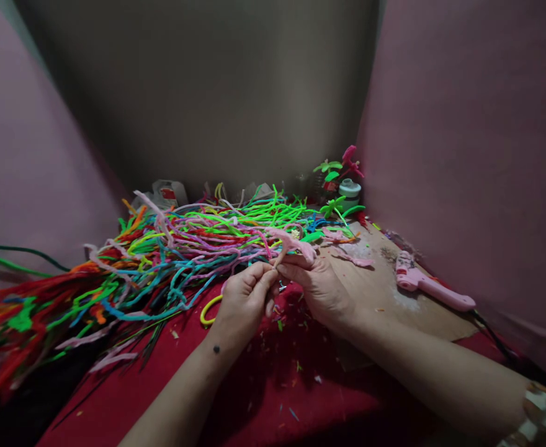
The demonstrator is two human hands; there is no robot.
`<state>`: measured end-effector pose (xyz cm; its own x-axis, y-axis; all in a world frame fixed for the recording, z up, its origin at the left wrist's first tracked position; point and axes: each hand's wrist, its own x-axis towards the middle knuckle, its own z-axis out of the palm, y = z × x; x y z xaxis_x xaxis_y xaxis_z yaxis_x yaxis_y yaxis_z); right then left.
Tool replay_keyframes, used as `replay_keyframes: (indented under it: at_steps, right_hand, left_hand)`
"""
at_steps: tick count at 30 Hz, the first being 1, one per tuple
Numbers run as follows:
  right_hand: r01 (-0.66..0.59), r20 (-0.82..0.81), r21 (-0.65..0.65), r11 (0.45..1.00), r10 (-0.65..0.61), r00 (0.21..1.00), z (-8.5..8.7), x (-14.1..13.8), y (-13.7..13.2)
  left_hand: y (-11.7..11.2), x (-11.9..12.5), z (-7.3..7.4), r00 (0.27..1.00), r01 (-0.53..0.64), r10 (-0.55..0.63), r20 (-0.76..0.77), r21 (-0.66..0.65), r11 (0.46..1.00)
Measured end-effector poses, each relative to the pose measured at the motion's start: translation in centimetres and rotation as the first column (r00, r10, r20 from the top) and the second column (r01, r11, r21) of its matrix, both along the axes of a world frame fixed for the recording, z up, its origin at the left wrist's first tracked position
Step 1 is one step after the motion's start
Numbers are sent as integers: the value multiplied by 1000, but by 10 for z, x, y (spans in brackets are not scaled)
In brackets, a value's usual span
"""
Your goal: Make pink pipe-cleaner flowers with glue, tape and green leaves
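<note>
My left hand (247, 295) pinches the thin stem of a pink pipe-cleaner flower piece (291, 241) between thumb and fingers. Right beside it, my right hand (322, 288) has its thumb and fingertips closed on the same piece near the stem. Fuzzy pink petals spread above both hands. A yellow loop (208, 310), like a scissors handle, lies by my left wrist; the rest of it is hidden under the hand. Loose pink petal pieces (357, 259) rest on the board beyond my right hand.
A big heap of coloured pipe cleaners (198, 242) spreads across the back and left. On the brown board (422, 316) at right lies a pink glue gun (434, 285) with a black cord. Green-leaved flowers (333, 206) and a pale jar (349, 189) stand behind. Scraps dot the red cloth (273, 385).
</note>
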<state>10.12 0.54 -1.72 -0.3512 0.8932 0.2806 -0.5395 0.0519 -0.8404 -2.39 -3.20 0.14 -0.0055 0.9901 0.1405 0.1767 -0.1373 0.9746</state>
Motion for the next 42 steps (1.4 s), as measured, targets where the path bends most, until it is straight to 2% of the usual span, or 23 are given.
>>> replay_keyframes:
  at_steps: [4,8,11,14,17,20,24,31,35,39,42]
  right_hand:
    - [99,-30,-49,994,-101,994,0,-2,1]
    - [146,-40,-96,985,-150,988,-3,-4,2]
    - [166,3,-82,983,-167,986,-5,-5,2]
    - [164,10,-58,985,-164,986,-6,-6,2]
    - [148,8,-13,989,-147,989,-6,-6,2]
    - [116,8,28,993,-117,993,-4,-6,1]
    - [88,42,15,996,-89,995,-2,-5,2]
    - [77,98,12,997,-77,992,1,-1,3]
    - [64,89,-23,998,-62,994,-4,1,6]
    - [7,14,-65,998,-6,1000,-10,1,10]
    - [-20,3,-64,998,20,1000,-9,1,10]
  left_hand:
    - [3,0,-6,977,-34,57,-204,117,993]
    - [5,0,-11,892,-96,225,-392,323,942]
    - [3,2,-14,845,-97,287,-452,398,912]
    - [1,3,-14,842,-112,299,-448,399,910]
    - [2,2,-15,897,-133,256,-360,334,933]
    - [2,1,-15,966,-126,167,-195,206,970]
    - [3,1,-12,995,-95,95,0,69,993]
    - [1,4,-4,959,-1,25,284,-83,997]
    - [2,4,-1,917,80,-15,400,-145,986]
    - [2,3,2,887,123,-14,462,-207,971]
    - [2,1,4,875,147,-26,484,-215,965]
